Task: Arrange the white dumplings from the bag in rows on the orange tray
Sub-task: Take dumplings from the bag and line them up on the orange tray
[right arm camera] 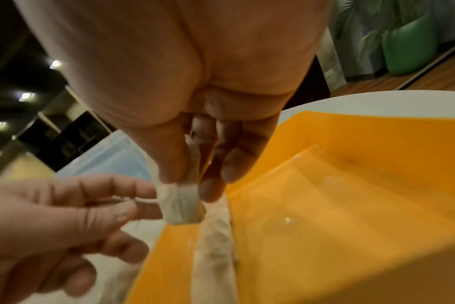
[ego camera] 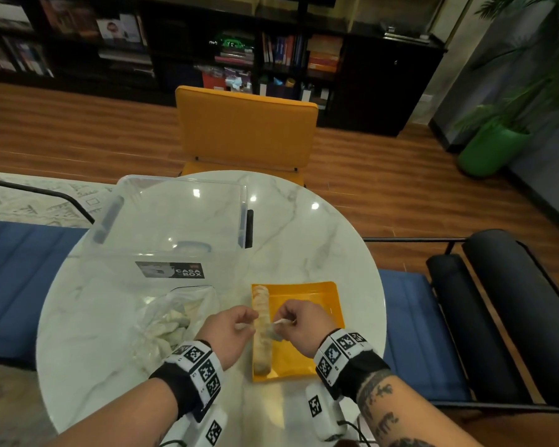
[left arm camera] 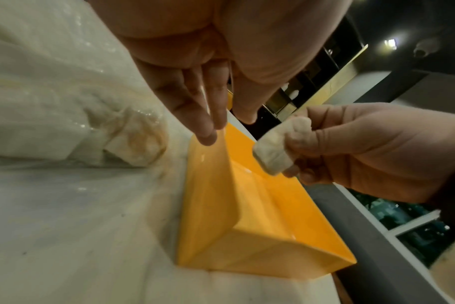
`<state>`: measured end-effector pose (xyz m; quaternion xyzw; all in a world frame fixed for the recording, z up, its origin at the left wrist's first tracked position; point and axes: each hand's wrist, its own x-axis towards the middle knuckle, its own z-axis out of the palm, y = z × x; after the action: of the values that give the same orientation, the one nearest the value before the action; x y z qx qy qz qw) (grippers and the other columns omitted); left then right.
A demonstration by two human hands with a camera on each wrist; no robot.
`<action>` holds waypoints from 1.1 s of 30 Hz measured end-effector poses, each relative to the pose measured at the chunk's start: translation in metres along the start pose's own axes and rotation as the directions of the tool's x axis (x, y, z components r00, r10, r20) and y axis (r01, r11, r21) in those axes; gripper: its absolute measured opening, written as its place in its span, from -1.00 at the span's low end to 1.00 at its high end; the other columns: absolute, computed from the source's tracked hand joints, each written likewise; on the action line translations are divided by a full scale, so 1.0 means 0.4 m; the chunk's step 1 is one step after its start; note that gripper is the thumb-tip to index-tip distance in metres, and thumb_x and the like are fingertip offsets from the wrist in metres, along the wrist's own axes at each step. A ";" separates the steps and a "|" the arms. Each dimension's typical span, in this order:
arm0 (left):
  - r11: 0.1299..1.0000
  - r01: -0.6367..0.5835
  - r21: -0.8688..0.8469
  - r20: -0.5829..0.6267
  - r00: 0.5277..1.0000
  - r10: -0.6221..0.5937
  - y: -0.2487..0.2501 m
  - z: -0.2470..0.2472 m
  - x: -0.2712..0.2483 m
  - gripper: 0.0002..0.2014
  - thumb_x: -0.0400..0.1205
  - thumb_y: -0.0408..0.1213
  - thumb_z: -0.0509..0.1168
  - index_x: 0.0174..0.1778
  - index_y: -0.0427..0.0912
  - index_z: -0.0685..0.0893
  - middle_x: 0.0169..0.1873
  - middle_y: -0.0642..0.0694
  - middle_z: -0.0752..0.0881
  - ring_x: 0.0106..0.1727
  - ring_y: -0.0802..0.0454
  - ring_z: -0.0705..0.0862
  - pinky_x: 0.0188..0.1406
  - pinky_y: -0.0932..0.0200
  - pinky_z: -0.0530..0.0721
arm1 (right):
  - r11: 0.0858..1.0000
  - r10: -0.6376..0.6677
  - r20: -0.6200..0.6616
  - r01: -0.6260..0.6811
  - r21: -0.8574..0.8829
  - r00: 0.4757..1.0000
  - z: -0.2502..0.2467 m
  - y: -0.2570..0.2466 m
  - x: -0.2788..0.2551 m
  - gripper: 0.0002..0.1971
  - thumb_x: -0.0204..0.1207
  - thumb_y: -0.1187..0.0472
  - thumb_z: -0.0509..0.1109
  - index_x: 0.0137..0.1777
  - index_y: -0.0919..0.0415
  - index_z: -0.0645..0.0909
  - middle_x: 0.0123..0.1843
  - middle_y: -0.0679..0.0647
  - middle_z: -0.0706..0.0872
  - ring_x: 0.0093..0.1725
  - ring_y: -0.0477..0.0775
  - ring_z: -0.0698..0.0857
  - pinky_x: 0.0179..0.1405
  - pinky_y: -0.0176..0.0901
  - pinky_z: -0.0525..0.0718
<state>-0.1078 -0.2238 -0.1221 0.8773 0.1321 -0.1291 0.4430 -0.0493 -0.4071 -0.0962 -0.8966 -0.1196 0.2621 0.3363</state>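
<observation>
An orange tray [ego camera: 307, 301] lies on the marble table, and several white dumplings [ego camera: 260, 330] form one row along its left edge. My right hand [ego camera: 288, 321] pinches a white dumpling [ego camera: 280, 322] just above that row; the left wrist view shows this dumpling [left arm camera: 274, 148] in its fingertips. My left hand [ego camera: 247, 322] hovers beside the tray's left rim, fingers loosely curled and empty. A clear plastic bag [ego camera: 175, 321] with more dumplings lies left of the tray. In the right wrist view the held dumpling [right arm camera: 181, 203] hangs over the row [right arm camera: 216, 251].
A clear plastic box [ego camera: 175, 217] labelled CASA BOX stands behind the bag. The round table [ego camera: 320, 240] ends close to the tray's right side. An orange chair [ego camera: 246, 130] stands at the far side, and blue seats flank the table.
</observation>
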 end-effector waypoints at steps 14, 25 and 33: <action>0.971 0.009 0.241 0.028 0.999 -0.016 0.001 0.027 0.006 -0.52 0.58 -0.18 0.42 0.42 0.21 0.54 0.39 0.11 0.62 0.41 0.09 0.57 0.39 0.24 0.50 | 0.881 0.098 0.293 0.054 -0.470 0.951 0.126 0.013 0.041 -0.81 0.52 0.25 0.38 0.09 0.07 0.70 0.08 0.13 0.76 0.05 0.20 0.74 0.08 0.04 0.76; 0.971 0.001 0.239 0.032 0.999 -0.009 -0.007 0.027 0.007 -0.52 0.59 -0.14 0.40 0.43 0.21 0.53 0.38 0.13 0.63 0.41 0.10 0.57 0.39 0.23 0.50 | 0.869 0.130 0.163 -0.033 -0.494 0.978 0.151 0.035 0.054 -0.82 0.52 0.27 0.31 0.07 0.03 0.59 0.06 0.12 0.72 0.04 0.22 0.72 -0.13 -0.08 0.65; 0.971 0.022 0.240 0.038 0.999 -0.032 -0.018 0.031 0.006 -0.52 0.58 -0.11 0.40 0.42 0.27 0.52 0.36 0.10 0.65 0.33 0.09 0.64 0.30 0.20 0.59 | 0.943 0.139 0.044 -0.119 -0.312 0.989 0.090 0.048 -0.014 -0.69 0.47 -0.06 0.50 0.12 0.00 0.54 0.06 -0.01 0.68 0.03 0.07 0.67 -0.02 -0.08 0.65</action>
<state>-0.1096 -0.2296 -0.1354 0.9195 0.1183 -0.1683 0.3349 -0.0731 -0.4042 -0.1299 -0.9350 -0.1109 0.2908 0.1701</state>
